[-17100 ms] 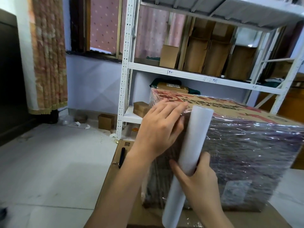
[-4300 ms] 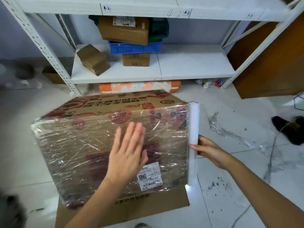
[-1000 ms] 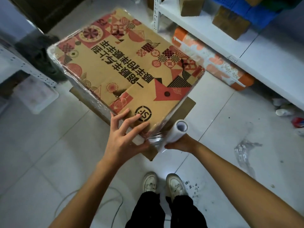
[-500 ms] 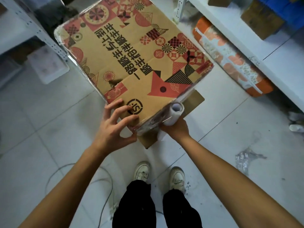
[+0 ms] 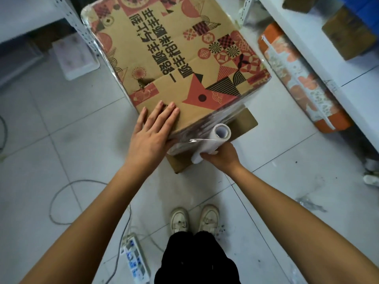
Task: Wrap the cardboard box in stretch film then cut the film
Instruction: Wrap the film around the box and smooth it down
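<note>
Seen from above, the printed cardboard box [image 5: 174, 52] with red and black patterns stands on a flattened cardboard sheet [image 5: 244, 124]; clear stretch film covers its sides. My left hand [image 5: 152, 132] lies flat on the box's near top corner, fingers together, thumb down the film-covered side. My right hand [image 5: 222, 157] grips the lower part of the white stretch film roll [image 5: 213, 140], which stands tilted against the box's near side. A band of film [image 5: 221, 115] runs from the roll along that side to the right corner.
White metal shelving [image 5: 320, 64] with small boxes runs along the right, an orange and white package [image 5: 303, 78] under it. A second rack post [image 5: 75, 23] stands at the left. A cable and power strip [image 5: 134, 261] lie by my feet [image 5: 193, 219]. Film scraps dot the floor at the right.
My left hand flattened onto the box's top corner. The roll slid along the near side toward my left hand, and my view shifted over the box.
</note>
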Motion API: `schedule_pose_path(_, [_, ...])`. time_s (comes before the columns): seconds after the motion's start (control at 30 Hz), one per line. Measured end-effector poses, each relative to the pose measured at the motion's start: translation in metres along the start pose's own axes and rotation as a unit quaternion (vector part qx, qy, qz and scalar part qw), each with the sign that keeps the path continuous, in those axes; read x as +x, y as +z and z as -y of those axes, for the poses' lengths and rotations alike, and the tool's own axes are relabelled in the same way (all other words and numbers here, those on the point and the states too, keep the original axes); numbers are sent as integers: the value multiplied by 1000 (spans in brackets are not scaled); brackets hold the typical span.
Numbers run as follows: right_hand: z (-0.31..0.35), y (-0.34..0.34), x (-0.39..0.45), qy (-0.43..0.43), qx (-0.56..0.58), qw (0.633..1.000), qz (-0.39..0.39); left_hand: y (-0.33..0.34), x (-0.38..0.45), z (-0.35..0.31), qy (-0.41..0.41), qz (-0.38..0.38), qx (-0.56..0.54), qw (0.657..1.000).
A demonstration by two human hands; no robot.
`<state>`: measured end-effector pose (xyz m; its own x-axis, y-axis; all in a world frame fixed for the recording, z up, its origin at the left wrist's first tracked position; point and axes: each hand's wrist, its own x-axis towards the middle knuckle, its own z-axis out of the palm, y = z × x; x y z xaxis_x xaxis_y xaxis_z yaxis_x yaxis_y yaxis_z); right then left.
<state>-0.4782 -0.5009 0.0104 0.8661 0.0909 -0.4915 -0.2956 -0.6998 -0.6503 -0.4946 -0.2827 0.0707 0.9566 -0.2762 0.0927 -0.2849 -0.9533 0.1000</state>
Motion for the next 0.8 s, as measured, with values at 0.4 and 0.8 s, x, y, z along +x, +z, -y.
schedule_pose_path(0.4, [5, 2, 17, 85, 53, 988, -116, 2, 1, 2, 0, 8, -39, 999])
schedule_pose_path(0.8, [4, -17, 5, 13, 84, 996, -28, 4, 0, -2, -8, -4, -47, 999])
